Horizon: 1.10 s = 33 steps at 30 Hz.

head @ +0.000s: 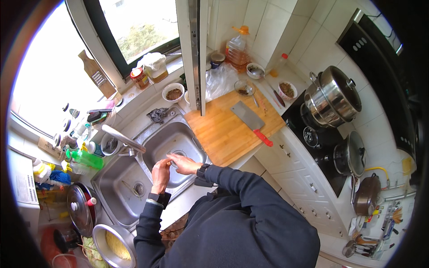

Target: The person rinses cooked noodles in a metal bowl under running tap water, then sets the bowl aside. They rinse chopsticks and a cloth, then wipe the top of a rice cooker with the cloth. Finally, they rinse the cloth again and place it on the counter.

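Note:
Both bare hands are over the right basin (161, 140) of a double stainless-steel sink. My left hand (161, 176) has its fingers bent, their tips touching or very near the fingers of my right hand (185, 165). The right hand is stretched out flat, its thumb apart from the fingers. No object shows in either hand, though the spot where the fingertips meet is partly hidden. Just below the right hand's fingers is a drain (178, 154). The metal faucet (124, 139) points over this basin from the left. A dark band sits on each wrist.
A cleaver (248, 115) with a red handle lies on a wooden cutting board (214, 134) right of the sink. Bowls of food (173, 93) stand behind. A steamer pot (330, 97) is on the black cooktop (326, 150). At lower left is a metal bowl (100, 241) with yellow shreds.

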Motion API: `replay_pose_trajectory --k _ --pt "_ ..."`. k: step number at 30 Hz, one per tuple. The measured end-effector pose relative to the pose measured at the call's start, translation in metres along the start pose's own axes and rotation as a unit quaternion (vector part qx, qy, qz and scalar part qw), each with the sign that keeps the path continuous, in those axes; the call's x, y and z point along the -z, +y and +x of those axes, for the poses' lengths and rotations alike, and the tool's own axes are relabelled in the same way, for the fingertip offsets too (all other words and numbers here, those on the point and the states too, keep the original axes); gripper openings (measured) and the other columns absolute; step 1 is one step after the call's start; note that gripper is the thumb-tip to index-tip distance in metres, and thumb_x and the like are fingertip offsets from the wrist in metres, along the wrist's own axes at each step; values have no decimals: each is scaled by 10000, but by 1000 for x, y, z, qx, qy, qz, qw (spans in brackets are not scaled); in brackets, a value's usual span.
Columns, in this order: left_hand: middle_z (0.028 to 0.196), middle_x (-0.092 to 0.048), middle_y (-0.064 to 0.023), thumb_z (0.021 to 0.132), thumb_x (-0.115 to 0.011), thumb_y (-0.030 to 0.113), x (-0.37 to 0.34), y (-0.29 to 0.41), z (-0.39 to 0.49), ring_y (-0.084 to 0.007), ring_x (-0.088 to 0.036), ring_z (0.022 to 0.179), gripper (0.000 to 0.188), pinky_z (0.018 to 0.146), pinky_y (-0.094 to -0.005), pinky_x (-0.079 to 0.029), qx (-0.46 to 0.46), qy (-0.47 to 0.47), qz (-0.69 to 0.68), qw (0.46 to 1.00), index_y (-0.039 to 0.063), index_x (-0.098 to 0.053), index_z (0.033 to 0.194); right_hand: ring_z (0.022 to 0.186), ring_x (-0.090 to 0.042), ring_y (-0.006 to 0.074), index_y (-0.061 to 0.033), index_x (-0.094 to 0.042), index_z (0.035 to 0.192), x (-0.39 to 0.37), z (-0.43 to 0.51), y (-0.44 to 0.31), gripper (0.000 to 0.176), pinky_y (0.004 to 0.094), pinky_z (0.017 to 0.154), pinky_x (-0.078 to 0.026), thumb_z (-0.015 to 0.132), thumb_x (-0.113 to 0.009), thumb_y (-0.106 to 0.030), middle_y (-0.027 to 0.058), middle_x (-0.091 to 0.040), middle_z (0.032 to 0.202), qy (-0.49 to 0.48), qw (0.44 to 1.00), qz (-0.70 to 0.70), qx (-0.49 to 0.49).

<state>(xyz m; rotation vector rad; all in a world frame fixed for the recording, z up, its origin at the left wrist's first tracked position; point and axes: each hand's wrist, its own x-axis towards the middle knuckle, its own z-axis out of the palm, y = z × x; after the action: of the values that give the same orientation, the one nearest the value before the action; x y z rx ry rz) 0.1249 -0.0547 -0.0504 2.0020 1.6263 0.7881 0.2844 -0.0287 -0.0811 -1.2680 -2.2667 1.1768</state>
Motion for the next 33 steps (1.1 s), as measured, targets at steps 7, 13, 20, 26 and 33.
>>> replay_pose_trajectory --k 7,13,20,26,33 --pt "883 -671 -131 839 -633 61 5 15 -7 -316 -642 835 125 730 -390 -512 -44 35 10 998 57 -677 956 1326 -393 346 -21 -299 1433 -6 -10 10 770 388 1092 -353 745 -644 4 246 -381 1428 -73 995 64 -38" --pt "948 -676 -131 850 -632 42 14 54 -7 -329 -643 861 147 746 -394 -515 -102 119 -28 987 41 -654 995 1108 -558 373 -36 -477 1270 -6 -18 0 409 393 924 -477 886 -601 -100 194 -577 1195 181 967 125 127" --pt "907 -700 -53 901 -655 77 8 116 4 -85 -612 776 179 713 -227 -489 80 144 -350 922 -5 -675 1059 932 -602 325 -51 -609 1124 77 -49 10 256 389 828 -493 874 -626 -102 147 -642 991 311 924 52 218" --pt "885 -690 -35 897 -667 89 -71 186 31 -83 -607 764 199 707 -234 -514 130 108 -415 894 -8 -688 1069 880 -565 317 -73 -556 1254 135 -118 75 356 382 785 -472 899 -576 -68 135 -572 955 321 923 26 213" --pt "854 -701 -78 910 -643 129 -194 291 95 -109 -641 745 208 694 -241 -532 172 1 -420 891 -53 -679 1003 958 -578 347 -91 -447 1381 215 -202 170 476 383 803 -499 913 -528 -59 164 -576 1069 369 914 43 162"
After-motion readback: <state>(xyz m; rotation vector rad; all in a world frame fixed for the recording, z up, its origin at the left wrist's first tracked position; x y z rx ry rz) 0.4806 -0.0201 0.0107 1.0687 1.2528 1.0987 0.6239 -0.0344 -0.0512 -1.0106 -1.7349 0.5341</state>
